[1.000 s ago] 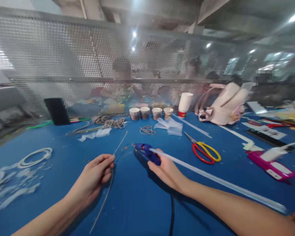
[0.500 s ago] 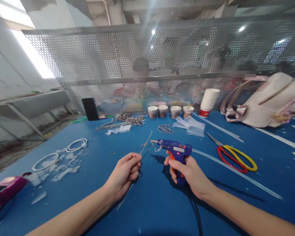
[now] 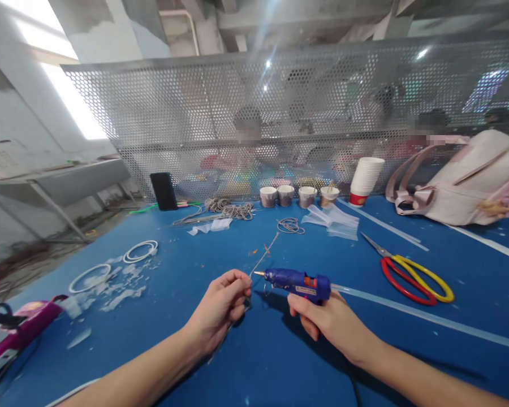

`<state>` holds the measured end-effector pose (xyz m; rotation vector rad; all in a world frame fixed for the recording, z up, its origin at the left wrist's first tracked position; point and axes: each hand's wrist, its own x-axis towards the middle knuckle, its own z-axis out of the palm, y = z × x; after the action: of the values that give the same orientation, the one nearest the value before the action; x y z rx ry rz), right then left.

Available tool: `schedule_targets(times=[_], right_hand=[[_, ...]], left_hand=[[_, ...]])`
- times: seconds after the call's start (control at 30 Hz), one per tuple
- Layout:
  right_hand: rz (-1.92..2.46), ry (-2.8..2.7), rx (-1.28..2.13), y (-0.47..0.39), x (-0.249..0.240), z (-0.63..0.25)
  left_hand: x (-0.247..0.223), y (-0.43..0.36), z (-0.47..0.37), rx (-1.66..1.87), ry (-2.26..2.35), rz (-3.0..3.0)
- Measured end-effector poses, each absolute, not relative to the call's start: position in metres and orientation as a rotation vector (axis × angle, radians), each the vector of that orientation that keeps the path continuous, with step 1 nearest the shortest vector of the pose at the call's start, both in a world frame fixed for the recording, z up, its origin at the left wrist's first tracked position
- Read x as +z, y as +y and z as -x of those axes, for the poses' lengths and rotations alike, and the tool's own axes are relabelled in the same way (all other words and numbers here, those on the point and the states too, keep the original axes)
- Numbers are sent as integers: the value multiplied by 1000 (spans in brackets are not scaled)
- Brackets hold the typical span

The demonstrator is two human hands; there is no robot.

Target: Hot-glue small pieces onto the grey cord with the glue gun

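Observation:
My left hand (image 3: 223, 308) pinches a thin grey cord (image 3: 263, 255) between thumb and fingers. One end points up and away from me, and the other trails below the hand. My right hand (image 3: 331, 325) is wrapped around the handle of a blue hot glue gun (image 3: 294, 281). The gun's tip points left, close beside the cord just above my left fingertips; whether they touch I cannot tell. A long translucent glue stick (image 3: 411, 312) extends from the gun's rear to the right. Part of the handle is hidden by my hand.
Red-and-yellow-handled scissors (image 3: 401, 271) lie at right. Behind are a coiled cord (image 3: 290, 225), plastic strips (image 3: 335, 219), paper cups (image 3: 268, 196), a cup stack (image 3: 366, 181) and a bag (image 3: 462, 181). White rings (image 3: 90, 278), scraps and a purple power strip (image 3: 23, 333) are at left; a perforated screen (image 3: 173, 113) stands behind.
The glue gun has moved down and left, its tip now near my left fingertips instead of the cord's upper part. The cord leans further right. The whole view has shifted slightly.

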<state>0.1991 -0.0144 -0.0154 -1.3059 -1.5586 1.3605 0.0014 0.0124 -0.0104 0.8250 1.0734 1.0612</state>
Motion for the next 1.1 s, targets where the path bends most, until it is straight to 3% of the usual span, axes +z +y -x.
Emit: schedule_targets(times=[1.1], right_hand=[[1320, -1661, 1330, -18, -14, -197]], left_hand=[[-11, 10, -3, 987, 1087, -909]])
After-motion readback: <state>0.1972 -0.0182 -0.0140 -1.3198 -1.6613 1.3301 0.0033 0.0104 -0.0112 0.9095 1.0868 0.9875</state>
